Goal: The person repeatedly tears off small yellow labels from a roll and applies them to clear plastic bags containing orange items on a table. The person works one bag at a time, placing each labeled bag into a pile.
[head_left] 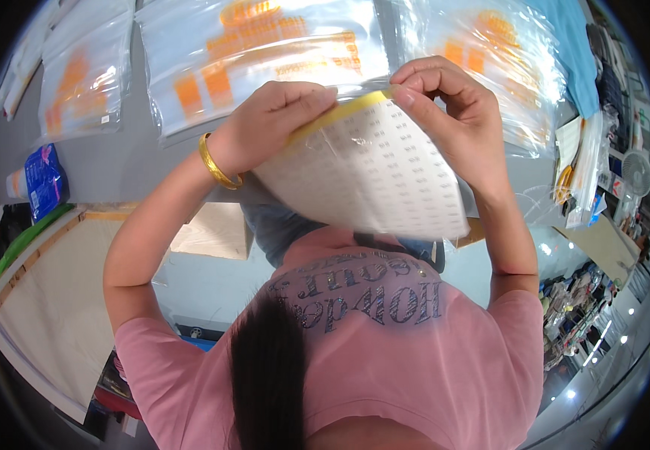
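A white sheet of small printed labels (385, 169), with a yellow strip along its top edge, hangs tilted between my hands. My left hand (276, 120) has its fingers closed on the upper left part of the sheet, thumb lying along the yellow strip. At the sheet's upper right corner, my right hand (452, 112) pinches with thumb and forefinger, the other fingers curled. The lower edge of the sheet is blurred. Just behind the hands lies a clear plastic bag (317, 56) with orange print.
More clear bags with orange print lie at the left (85, 82) and right (490, 60) of the grey table (115, 169). A blue packet (43, 180) sits near the left edge. Yellow-handled scissors (563, 184) and a small fan (636, 172) are at the right.
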A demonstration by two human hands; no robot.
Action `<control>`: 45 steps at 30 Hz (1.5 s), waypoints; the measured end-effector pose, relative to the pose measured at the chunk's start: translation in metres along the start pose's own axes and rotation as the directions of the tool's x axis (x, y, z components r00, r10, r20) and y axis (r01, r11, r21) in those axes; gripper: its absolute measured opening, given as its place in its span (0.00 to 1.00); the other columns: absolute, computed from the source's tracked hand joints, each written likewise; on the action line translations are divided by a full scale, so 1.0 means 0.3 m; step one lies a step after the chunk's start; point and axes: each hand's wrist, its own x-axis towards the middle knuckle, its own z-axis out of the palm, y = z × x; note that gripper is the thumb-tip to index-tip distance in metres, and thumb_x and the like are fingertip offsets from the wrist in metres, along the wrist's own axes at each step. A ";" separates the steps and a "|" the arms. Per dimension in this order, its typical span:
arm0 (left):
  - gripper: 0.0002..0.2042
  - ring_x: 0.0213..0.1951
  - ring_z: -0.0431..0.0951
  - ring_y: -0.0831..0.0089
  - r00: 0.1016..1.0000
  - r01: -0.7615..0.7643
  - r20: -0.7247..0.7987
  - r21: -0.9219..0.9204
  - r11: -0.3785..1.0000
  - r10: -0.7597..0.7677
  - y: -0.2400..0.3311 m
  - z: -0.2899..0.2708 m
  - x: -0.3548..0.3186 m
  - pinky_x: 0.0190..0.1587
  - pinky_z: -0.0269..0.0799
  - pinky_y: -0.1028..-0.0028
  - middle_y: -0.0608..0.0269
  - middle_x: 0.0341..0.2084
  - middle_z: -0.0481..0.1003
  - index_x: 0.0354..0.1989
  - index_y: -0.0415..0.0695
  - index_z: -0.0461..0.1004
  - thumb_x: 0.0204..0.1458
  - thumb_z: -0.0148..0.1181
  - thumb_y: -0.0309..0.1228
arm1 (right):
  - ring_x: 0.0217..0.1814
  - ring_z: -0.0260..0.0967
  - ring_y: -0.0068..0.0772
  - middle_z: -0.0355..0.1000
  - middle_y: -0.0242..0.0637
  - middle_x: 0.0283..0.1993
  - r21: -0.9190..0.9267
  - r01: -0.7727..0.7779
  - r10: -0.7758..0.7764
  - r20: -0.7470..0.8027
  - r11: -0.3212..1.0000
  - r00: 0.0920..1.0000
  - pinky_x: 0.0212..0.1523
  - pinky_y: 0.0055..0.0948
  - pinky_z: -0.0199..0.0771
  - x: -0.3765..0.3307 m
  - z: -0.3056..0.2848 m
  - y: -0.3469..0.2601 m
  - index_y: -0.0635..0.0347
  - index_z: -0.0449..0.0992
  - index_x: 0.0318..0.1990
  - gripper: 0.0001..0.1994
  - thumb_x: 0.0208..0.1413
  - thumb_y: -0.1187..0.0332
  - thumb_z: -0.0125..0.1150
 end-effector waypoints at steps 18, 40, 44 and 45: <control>0.06 0.59 0.72 0.54 0.749 -0.347 0.148 0.918 0.191 0.646 -0.086 0.059 0.060 0.63 0.67 0.58 0.53 0.54 0.74 0.34 0.39 0.77 0.56 0.57 0.29 | 0.50 0.72 0.36 0.81 0.35 0.44 -0.184 0.078 -0.105 -0.146 0.980 0.984 0.56 0.33 0.69 0.179 0.022 0.180 0.63 0.85 0.35 0.07 0.56 0.68 0.71; 0.06 0.40 0.79 0.51 0.889 -0.327 0.071 0.789 0.520 0.452 -0.037 0.074 -0.051 0.45 0.73 0.56 0.51 0.38 0.78 0.42 0.42 0.74 0.60 0.57 0.29 | 0.44 0.68 0.49 0.76 0.41 0.32 -0.808 0.219 -0.528 -0.130 0.547 0.839 0.50 0.49 0.58 0.349 0.078 0.309 0.62 0.80 0.23 0.16 0.50 0.58 0.71; 0.10 0.39 0.77 0.46 0.998 -0.047 0.052 0.504 0.862 0.024 -0.044 0.055 -0.172 0.43 0.72 0.61 0.44 0.38 0.76 0.52 0.38 0.69 0.65 0.52 0.28 | 0.42 0.70 0.41 0.79 0.37 0.34 -0.960 0.183 -0.641 0.005 0.211 0.767 0.49 0.44 0.62 0.322 0.100 0.270 0.61 0.82 0.28 0.12 0.54 0.60 0.68; 0.14 0.40 0.80 0.59 0.998 -0.016 0.057 0.463 0.886 -0.012 -0.052 0.051 -0.195 0.45 0.72 0.67 0.51 0.38 0.79 0.56 0.37 0.67 0.66 0.52 0.29 | 0.41 0.71 0.38 0.81 0.35 0.35 -0.984 0.156 -0.641 0.062 0.091 0.765 0.48 0.41 0.64 0.310 0.110 0.241 0.60 0.83 0.31 0.12 0.56 0.60 0.67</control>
